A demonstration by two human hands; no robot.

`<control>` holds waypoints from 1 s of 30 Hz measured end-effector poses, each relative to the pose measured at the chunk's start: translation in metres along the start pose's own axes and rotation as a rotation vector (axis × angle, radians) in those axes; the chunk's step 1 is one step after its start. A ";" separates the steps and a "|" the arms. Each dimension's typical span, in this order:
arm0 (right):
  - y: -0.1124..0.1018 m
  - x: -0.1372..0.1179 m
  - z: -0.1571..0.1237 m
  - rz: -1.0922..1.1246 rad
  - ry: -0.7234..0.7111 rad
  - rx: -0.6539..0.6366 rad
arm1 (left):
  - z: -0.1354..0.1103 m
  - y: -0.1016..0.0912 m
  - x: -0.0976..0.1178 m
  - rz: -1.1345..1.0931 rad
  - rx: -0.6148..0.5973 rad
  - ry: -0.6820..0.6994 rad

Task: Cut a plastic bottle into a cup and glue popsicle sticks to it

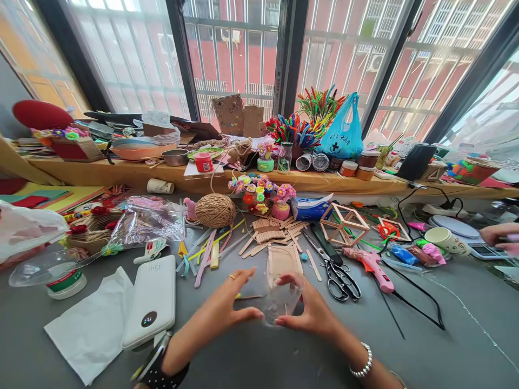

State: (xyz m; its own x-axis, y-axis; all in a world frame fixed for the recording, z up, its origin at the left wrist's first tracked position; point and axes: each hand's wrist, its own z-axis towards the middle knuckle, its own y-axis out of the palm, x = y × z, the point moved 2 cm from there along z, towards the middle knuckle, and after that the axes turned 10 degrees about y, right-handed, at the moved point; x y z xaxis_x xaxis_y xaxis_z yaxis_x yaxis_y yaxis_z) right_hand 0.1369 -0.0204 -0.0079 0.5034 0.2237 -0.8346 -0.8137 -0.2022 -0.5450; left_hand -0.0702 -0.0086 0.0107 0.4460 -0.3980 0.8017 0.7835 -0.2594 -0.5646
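Note:
My left hand (227,308) and my right hand (310,308) meet low in the middle of the grey table. Both close their fingers round a small clear plastic cup (281,302) held between them just above the tabletop. The left hand wears a ring, the right wrist a pearl bracelet. Just beyond the cup lies a flat panel of joined wooden sticks (283,262), with a heap of loose wooden sticks (271,232) behind it.
Scissors (338,273) and a pink glue gun (371,265) with its black cord lie to the right. A white power bank (151,300) and white paper (91,327) sit on the left. A twine ball (214,210) and a wooden cube frame (344,224) stand farther back. Another person's hand (500,235) shows at the right edge.

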 end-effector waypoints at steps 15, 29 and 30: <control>0.003 0.014 -0.005 0.057 0.032 -0.064 | 0.031 -0.040 -0.017 1.043 -0.261 -0.166; 0.004 0.007 -0.008 0.045 0.056 -0.079 | 0.048 -0.020 -0.027 1.133 -0.144 -0.085; 0.004 0.007 -0.009 0.041 0.058 -0.081 | 0.049 -0.020 -0.024 1.152 -0.131 -0.085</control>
State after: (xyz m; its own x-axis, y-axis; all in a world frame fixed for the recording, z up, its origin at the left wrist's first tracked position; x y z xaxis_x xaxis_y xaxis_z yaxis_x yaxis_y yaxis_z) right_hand 0.1398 -0.0277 -0.0168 0.4886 0.1583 -0.8580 -0.8086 -0.2872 -0.5134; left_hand -0.0758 0.0498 0.0123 0.8967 -0.3990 -0.1916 -0.1532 0.1264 -0.9801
